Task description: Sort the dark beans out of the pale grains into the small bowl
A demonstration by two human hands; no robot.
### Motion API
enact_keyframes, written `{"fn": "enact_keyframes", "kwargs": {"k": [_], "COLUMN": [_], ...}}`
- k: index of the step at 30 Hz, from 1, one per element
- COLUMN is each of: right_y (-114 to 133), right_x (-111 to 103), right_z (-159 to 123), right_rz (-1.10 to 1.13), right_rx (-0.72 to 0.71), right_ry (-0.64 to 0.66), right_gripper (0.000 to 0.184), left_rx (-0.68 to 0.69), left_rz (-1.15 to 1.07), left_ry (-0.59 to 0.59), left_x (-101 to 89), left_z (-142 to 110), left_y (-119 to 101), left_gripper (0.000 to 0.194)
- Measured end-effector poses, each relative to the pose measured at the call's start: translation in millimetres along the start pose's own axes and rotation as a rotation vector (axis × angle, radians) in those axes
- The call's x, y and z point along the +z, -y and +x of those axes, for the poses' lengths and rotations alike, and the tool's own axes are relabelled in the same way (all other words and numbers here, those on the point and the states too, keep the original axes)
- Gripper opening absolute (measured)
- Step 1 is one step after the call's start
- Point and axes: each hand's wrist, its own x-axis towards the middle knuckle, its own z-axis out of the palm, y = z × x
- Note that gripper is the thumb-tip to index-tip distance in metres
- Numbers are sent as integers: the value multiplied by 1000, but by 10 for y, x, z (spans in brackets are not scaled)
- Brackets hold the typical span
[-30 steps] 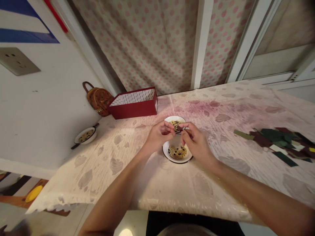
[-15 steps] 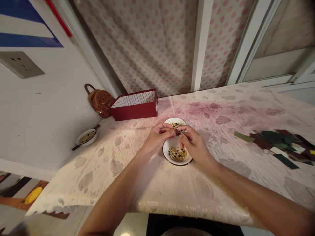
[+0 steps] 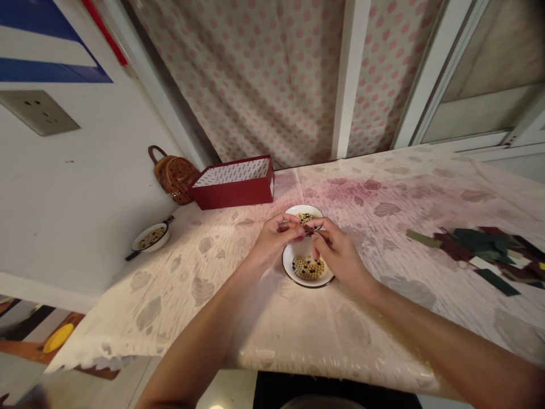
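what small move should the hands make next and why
Probably lower the small dark piece a little toward the beads in the far bowl, keeping it pinched between the left hand and right hand: both hands meet on it right over that bowl, and the beads lie just below.

The bowl (image 3: 292, 258) is white with a dark rim — the curtain (image 3: 264, 79) (cream) carries pink polka dots.
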Motion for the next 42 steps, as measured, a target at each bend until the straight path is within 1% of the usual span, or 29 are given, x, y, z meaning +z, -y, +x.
{"fn": "enact_keyframes", "kwargs": {"k": [3,6,9,12,13,15,17,18,19,21,22,24,27,29,35,42], "right_y": [0,-15,-26,-12,-6,2,-2,-8,-16,-29,-33,-36,-34,-32,-11,-16], "right_x": [-1,1,-1,-6,-9,-12,-13,-13,-12,-8,-6,-2,2,1,-8,-6], "right_z": [4,7,13,19,20,19,15,13,11,9,9,10,14,16,14,16], "right_rz": [-6,-26,-41,-25,-23,-25,-26,-25,-25,-27,-30,-35,-49,-52,-50,-61], "right_rx": [13,41,46,36,33,35,35,33,31,28,28,28,22,19,9,7], "right_ry": [-3,-27,-59,-87,-94,-102,-102,-99,-96,-98,-101,-107,-115,-119,-109,-117], "right_gripper": [18,18,19,19,19,19,19,19,19,19,20,20,20,20,19,19], "left_rx": [-2,39,164,274,291,288,233,203,202,260,289,322,318,320,338,343], "left_rz": [-11,11,140,348,425,598,786,911,1052,1299,1384,1485,1563,1574,1498,1509], "left_ry": [-16,-93,-172,-162,-143,-69,93,173,232,282,288,285,279,283,263,268], "left_x": [10,-2,-59,-128,-143,-146,-110,-79,-41,41,81,145,193,200,186,189], "left_z": [13,84,187,214,189,94,-35,-98,-155,-233,-253,-262,-234,-217,-208,-208], "left_y": [8,46,103,110,89,17,-70,-106,-133,-152,-147,-123,-87,-72,-29,-2], "left_gripper": [30,30,28,21,18,13,11,10,10,7,9,11,12,11,14,11]}}
